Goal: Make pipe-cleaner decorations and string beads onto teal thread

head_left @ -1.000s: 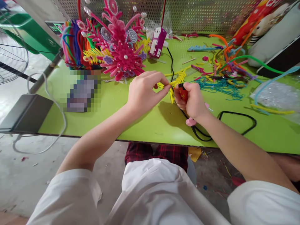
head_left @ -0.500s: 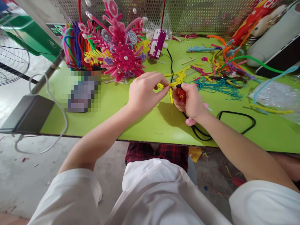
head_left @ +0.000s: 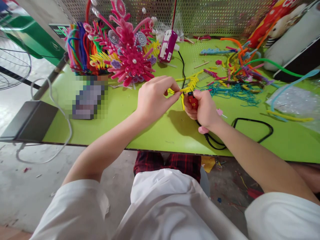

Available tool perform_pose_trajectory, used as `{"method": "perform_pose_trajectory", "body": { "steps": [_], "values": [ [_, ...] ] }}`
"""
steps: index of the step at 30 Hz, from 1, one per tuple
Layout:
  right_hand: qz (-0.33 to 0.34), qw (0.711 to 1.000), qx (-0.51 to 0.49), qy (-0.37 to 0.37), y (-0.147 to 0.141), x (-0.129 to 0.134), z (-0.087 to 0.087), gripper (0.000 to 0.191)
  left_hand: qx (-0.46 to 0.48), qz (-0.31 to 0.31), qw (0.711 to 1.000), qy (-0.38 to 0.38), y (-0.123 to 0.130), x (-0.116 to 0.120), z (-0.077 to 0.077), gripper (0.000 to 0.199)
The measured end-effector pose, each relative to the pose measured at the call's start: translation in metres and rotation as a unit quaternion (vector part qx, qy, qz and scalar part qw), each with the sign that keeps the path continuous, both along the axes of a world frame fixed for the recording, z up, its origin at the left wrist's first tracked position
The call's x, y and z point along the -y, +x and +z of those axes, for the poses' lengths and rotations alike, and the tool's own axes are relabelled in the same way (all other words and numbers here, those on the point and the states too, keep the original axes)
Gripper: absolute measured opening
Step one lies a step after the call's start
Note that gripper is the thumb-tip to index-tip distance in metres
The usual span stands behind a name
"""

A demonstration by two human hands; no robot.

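Between thumb and fingertips, my left hand point(head_left: 155, 98) pinches a yellow pipe cleaner point(head_left: 191, 84) shaped like a feathery sprig. My right hand point(head_left: 203, 107) is wrapped round a red lighter point(head_left: 193, 101) with a black top, its thumb near the top end. The lighter's top is close beside the sprig, and I cannot make out a flame. Behind my left hand stands a pink flower arrangement point(head_left: 134, 63) of pipe cleaners with pearl beads.
A purple power strip point(head_left: 167, 46) and black cable point(head_left: 265, 124) are on the green table point(head_left: 160, 140). Pipe cleaners point(head_left: 241, 55) and teal threads point(head_left: 236, 94) lie on the right. At left are a blurred phone-like object point(head_left: 88, 100) and a grey box point(head_left: 28, 120).
The lighter in my right hand has tilted slightly and its top sits a little lower. My left hand keeps its pinch in nearly the same place.
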State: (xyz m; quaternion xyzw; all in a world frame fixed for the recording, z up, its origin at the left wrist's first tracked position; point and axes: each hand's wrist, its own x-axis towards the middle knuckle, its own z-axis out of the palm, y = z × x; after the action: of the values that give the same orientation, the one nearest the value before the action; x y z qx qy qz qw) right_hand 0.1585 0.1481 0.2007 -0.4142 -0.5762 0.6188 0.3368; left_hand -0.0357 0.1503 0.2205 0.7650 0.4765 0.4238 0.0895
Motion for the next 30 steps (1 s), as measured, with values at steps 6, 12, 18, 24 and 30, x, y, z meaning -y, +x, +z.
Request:
{"method": "perform_pose_trajectory", "body": {
  "steps": [6,12,18,24,30],
  "values": [
    [-0.012,0.997,-0.067,-0.032,-0.002,0.000,0.011,0.047,-0.025,0.018,1.000,0.007,-0.001,-0.003,-0.001,0.008],
    [-0.099,0.991,-0.081,0.042,0.020,-0.015,0.039,0.052,-0.070,0.052,0.996,-0.028,-0.012,-0.017,-0.003,0.005],
    [-0.349,0.924,-0.002,0.153,0.095,-0.056,0.063,0.029,-0.151,0.021,0.980,-0.128,-0.038,-0.055,-0.025,0.014],
    [-0.407,0.853,0.301,0.129,0.146,-0.100,0.028,0.023,-0.146,-0.078,0.981,-0.103,-0.055,-0.071,-0.036,0.028],
    [-0.236,0.787,0.531,0.207,0.128,-0.143,0.015,0.030,-0.179,-0.093,0.978,-0.052,-0.055,-0.068,-0.033,0.036]
  ]
}}
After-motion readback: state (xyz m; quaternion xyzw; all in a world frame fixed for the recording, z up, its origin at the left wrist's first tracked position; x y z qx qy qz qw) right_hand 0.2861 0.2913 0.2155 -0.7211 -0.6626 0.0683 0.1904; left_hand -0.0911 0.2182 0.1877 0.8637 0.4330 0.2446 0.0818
